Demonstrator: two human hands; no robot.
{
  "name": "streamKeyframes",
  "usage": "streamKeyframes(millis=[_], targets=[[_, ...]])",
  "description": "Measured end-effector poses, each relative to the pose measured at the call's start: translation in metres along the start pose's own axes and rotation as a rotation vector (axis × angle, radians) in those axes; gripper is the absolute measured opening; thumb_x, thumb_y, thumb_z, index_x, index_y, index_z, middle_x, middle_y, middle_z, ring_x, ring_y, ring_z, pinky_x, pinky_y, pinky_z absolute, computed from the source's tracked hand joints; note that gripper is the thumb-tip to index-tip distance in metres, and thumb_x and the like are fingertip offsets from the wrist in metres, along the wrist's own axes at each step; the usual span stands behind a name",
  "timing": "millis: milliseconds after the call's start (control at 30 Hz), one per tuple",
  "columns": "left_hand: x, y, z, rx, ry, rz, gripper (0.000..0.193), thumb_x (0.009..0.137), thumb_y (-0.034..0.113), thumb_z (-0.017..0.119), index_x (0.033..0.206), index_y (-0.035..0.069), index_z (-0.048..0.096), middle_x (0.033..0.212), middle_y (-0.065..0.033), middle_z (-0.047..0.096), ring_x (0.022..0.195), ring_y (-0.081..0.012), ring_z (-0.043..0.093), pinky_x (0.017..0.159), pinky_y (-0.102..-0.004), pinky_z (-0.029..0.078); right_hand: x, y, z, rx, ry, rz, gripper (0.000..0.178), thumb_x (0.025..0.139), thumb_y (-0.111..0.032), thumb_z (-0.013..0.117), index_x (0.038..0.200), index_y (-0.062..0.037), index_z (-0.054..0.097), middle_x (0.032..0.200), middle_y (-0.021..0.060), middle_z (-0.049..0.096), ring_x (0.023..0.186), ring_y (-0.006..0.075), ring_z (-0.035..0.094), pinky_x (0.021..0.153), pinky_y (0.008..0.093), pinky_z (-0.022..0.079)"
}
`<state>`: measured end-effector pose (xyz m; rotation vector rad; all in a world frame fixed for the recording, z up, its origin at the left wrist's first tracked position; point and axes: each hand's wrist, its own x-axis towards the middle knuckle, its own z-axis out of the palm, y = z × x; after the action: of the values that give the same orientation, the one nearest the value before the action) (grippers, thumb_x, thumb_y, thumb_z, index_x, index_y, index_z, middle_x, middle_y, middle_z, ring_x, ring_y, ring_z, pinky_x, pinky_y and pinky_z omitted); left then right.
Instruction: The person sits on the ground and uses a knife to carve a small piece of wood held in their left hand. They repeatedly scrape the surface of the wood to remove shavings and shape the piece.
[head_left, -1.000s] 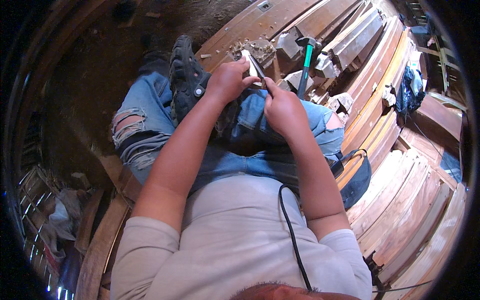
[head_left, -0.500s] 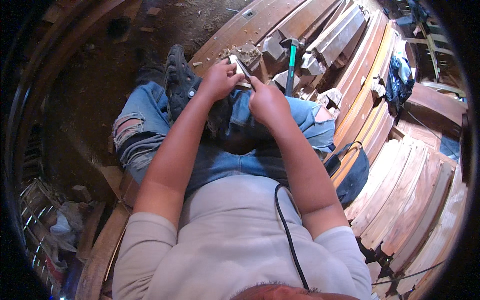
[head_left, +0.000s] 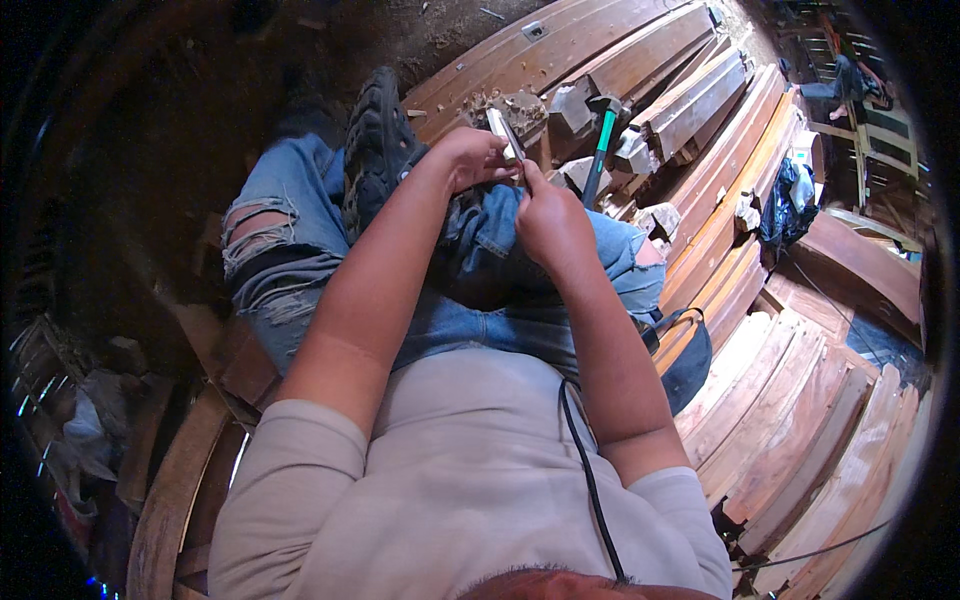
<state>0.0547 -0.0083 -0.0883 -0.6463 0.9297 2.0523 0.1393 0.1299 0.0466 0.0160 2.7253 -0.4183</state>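
Above my lap, my left hand (head_left: pixel 470 160) has its fingers curled round the lower end of a small pale strip (head_left: pixel 497 124), which looks like wood. My right hand (head_left: pixel 553 222) is closed round the handle of a narrow metal-bladed tool (head_left: pixel 514 142), a knife or a chisel; I cannot tell which. Its blade points up and away, lying along the pale strip's right side. Most of the tool's handle is hidden in my fist. Just right of my hands, a hammer (head_left: pixel 604 140) with a green and black handle leans head-up among wooden pieces, touched by neither hand.
Long brown boards (head_left: pixel 545 50) with wood shavings (head_left: pixel 515 105) on them lie beyond my hands. Squared timbers (head_left: pixel 695 95) stretch away to the right. A black plastic bag (head_left: pixel 787 212) and a dark cap (head_left: pixel 685 365) sit right of my leg. Stacked planks (head_left: pixel 780 420) fill the lower right.
The whole view has shifted slightly, so the hammer and boards sit further right. My hands keep their grips on the strip and the bladed tool, close together as before.
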Motion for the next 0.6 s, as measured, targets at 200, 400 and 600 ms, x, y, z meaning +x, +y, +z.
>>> streamKeyframes(millis=[200,400,600], targets=[[0.007,-0.013,-0.008,-0.024,-0.042,-0.016,0.028,0.106,0.011,0.053,0.127,-0.008,0.057,0.110,-0.0200,0.070,0.104,-0.0315,0.071,0.098,-0.0481,0.060,0.035,-0.001,0.001,0.102,-0.044,-0.027,0.040,0.099,-0.018,0.052,0.136,-0.0078,0.063,0.103,0.0306,0.073,0.100,0.0486,0.071,0.087,0.0584,0.055],[-0.015,0.001,0.013,-0.052,0.010,-0.051,0.032,0.106,0.009,0.052,0.132,-0.008,0.055,0.119,-0.0233,0.071,0.104,-0.0327,0.074,0.094,-0.0466,0.063,0.011,0.021,-0.020,0.034,-0.029,0.060,0.045,0.100,-0.022,0.056,0.144,-0.0145,0.062,0.112,0.0295,0.072,0.107,0.0468,0.069,0.092,0.0547,0.055],[-0.012,0.003,0.007,-0.087,-0.023,-0.045,0.028,0.105,0.009,0.053,0.129,-0.007,0.055,0.115,-0.0229,0.069,0.110,-0.0332,0.070,0.100,-0.0467,0.061,-0.004,0.014,-0.026,-0.020,-0.015,-0.012,0.042,0.101,-0.022,0.056,0.142,-0.0157,0.065,0.100,0.0282,0.073,0.096,0.0468,0.071,0.086,0.0571,0.055]])
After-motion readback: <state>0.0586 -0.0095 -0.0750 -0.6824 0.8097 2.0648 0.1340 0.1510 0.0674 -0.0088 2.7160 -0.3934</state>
